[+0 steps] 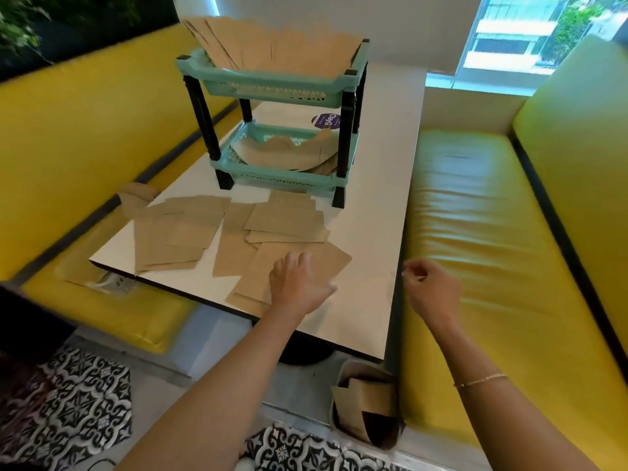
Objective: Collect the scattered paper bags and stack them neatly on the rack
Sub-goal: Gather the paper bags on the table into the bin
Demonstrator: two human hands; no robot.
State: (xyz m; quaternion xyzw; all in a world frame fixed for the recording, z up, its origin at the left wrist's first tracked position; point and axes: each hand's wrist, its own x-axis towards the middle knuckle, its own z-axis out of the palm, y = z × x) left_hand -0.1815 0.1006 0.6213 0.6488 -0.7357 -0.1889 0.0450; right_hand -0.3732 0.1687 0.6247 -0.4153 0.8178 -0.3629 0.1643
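Observation:
Several flat brown paper bags (190, 229) lie scattered over the near half of the white table (373, 232). A teal two-tier rack (282, 86) with black legs stands further back; its top tray holds a fanned row of bags (272, 45), its lower tray a few more (289, 154). My left hand (299, 283) rests palm down, fingers apart, on the nearest bag (329, 263) close to the table's front edge. My right hand (431, 290) hovers at the table's right edge with fingers loosely curled and nothing in it.
Yellow cushioned benches (492, 232) flank the table on both sides. One bag (85, 270) lies on the left bench. An opened paper bag (370, 413) stands on the floor by the right bench. Patterned tiles (74, 396) cover the floor. A purple sticker (326, 120) sits on the table.

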